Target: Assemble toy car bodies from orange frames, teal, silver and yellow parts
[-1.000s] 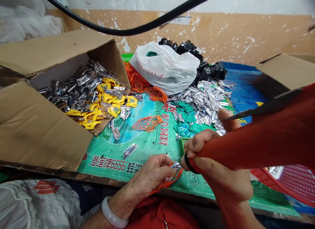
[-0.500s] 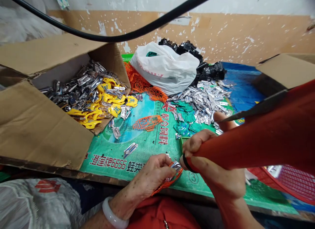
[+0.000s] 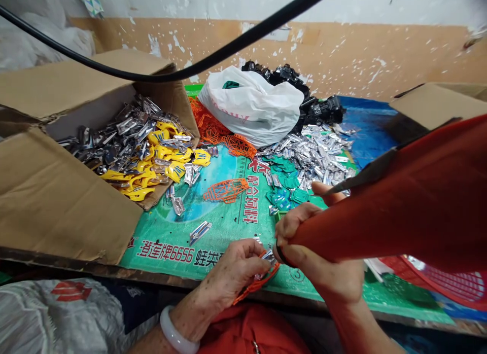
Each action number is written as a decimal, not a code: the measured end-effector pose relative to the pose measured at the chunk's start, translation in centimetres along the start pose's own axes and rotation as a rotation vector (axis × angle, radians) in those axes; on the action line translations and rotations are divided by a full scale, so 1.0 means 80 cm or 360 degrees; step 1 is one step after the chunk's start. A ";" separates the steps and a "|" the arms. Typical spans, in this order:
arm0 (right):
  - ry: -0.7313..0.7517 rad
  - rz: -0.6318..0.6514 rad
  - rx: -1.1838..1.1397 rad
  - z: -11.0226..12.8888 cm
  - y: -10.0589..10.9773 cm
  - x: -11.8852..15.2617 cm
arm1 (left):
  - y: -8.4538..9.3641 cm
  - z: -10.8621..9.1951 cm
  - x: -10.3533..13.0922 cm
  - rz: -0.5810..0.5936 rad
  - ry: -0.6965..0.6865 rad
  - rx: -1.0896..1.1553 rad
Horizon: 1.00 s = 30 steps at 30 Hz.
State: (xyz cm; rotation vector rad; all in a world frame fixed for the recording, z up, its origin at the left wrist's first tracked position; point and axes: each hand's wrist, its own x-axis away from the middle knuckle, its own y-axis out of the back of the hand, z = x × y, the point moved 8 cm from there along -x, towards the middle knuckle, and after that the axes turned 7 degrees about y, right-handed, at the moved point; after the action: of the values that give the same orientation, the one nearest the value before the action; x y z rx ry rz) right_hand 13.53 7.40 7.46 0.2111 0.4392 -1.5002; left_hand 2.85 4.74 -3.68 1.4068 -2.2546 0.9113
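My left hand [image 3: 232, 270] is closed at the table's front edge, pinching an orange plastic lattice part [image 3: 243, 294]. A small silver piece [image 3: 268, 256] lies against that part at my fingertips. My right hand [image 3: 337, 275] is wrapped around a long red tool [image 3: 380, 222], which slants in from the right close to the camera. A dark band circles its front end, which meets or nearly meets the silver piece; contact cannot be made out. Beyond my hands, another orange lattice part [image 3: 225, 190] and a silver piece [image 3: 200, 232] lie on the green sheet.
At left, a tipped cardboard box [image 3: 64, 191] spills silver and yellow pieces [image 3: 152, 179]. A white plastic bag [image 3: 251, 108] stands behind, beside black parts [image 3: 323, 110]. Silver pieces [image 3: 315, 151] and green pieces [image 3: 285, 191] are heaped right of centre. A red basket [image 3: 437, 285] sits at right.
My right hand and the red tool have moved slightly left, nearer my left hand. My left hand keeps its pinch on the orange part. The whole view has shifted a little.
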 end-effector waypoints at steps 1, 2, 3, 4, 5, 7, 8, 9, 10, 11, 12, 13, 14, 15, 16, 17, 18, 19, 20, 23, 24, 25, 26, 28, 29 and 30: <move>-0.0017 0.0008 -0.0011 0.002 0.000 -0.001 | 0.001 -0.001 0.001 0.0005 0.0006 0.0024; -0.0023 0.0003 -0.0019 0.006 0.002 -0.003 | 0.002 -0.003 0.003 0.0001 0.0004 0.0044; -0.0013 -0.0023 -0.0022 0.010 0.006 -0.006 | 0.003 -0.006 0.005 -0.0006 0.0000 0.0043; 0.0010 -0.0072 -0.0016 0.015 0.012 -0.008 | 0.004 -0.009 0.007 -0.0011 -0.0004 0.0011; 0.0038 -0.0143 0.0002 0.019 0.022 -0.010 | 0.005 -0.011 0.010 -0.0019 -0.0004 -0.0033; 0.0072 -0.0322 0.0057 0.021 0.045 -0.013 | 0.007 -0.014 0.013 -0.0048 0.0022 -0.0116; 0.0069 -0.0403 0.0089 0.017 0.058 -0.013 | 0.008 -0.014 0.014 -0.0059 0.0042 -0.0142; 0.0060 -0.0471 0.0125 0.012 0.069 -0.013 | 0.009 -0.014 0.014 -0.0065 0.0055 -0.0162; 0.0051 -0.0525 0.0165 0.006 0.080 -0.012 | 0.010 -0.014 0.014 -0.0063 0.0059 -0.0177; 0.0044 -0.0562 0.0209 -0.001 0.089 -0.011 | 0.010 -0.014 0.014 -0.0051 0.0055 -0.0194; 0.0036 -0.0579 0.0251 -0.008 0.096 -0.010 | 0.010 -0.013 0.014 -0.0035 0.0043 -0.0213; 0.0031 -0.0587 0.0291 -0.015 0.101 -0.010 | 0.011 -0.012 0.014 -0.0022 0.0028 -0.0231; 0.0031 -0.0589 0.0321 -0.020 0.105 -0.009 | 0.012 -0.011 0.013 -0.0017 0.0012 -0.0249; 0.0033 -0.0586 0.0343 -0.024 0.106 -0.008 | 0.014 -0.010 0.013 -0.0020 0.0001 -0.0265; 0.0037 -0.0582 0.0359 -0.027 0.107 -0.008 | 0.016 -0.009 0.012 -0.0027 -0.0004 -0.0275; 0.0047 -0.0580 0.0371 -0.028 0.107 -0.007 | 0.017 -0.007 0.012 -0.0032 -0.0005 -0.0282; 0.0061 -0.0584 0.0383 -0.028 0.107 -0.007 | 0.018 -0.006 0.012 -0.0034 -0.0004 -0.0286; 0.0066 -0.0589 0.0390 -0.027 0.106 -0.006 | 0.019 -0.006 0.012 -0.0034 0.0001 -0.0292; 0.0062 -0.0592 0.0390 -0.028 0.106 -0.006 | 0.019 -0.005 0.013 -0.0033 0.0007 -0.0298; 0.0024 -0.0605 0.0361 -0.031 0.107 -0.005 | 0.017 -0.006 0.015 -0.0030 0.0013 -0.0326; 0.0013 -0.0603 0.0350 -0.032 0.107 -0.005 | 0.017 -0.007 0.015 -0.0025 0.0018 -0.0331; 0.0010 -0.0599 0.0346 -0.033 0.107 -0.004 | 0.016 -0.006 0.016 -0.0019 0.0022 -0.0331; 0.0014 -0.0595 0.0346 -0.034 0.107 -0.004 | 0.016 -0.006 0.016 -0.0010 0.0027 -0.0329; 0.0021 -0.0583 0.0348 -0.035 0.107 -0.004 | 0.016 -0.005 0.017 -0.0001 0.0037 -0.0323; 0.0023 -0.0581 0.0348 -0.035 0.106 -0.004 | 0.017 -0.005 0.017 0.0003 0.0037 -0.0322; 0.0019 -0.0577 0.0346 -0.035 0.106 -0.004 | 0.017 -0.004 0.017 0.0004 0.0035 -0.0325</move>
State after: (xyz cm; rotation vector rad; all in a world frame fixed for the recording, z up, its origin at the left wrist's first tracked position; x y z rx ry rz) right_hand 21.48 9.41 3.94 0.3242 0.3344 -1.9056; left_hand 1.04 4.48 -3.11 1.2978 -2.2604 0.6715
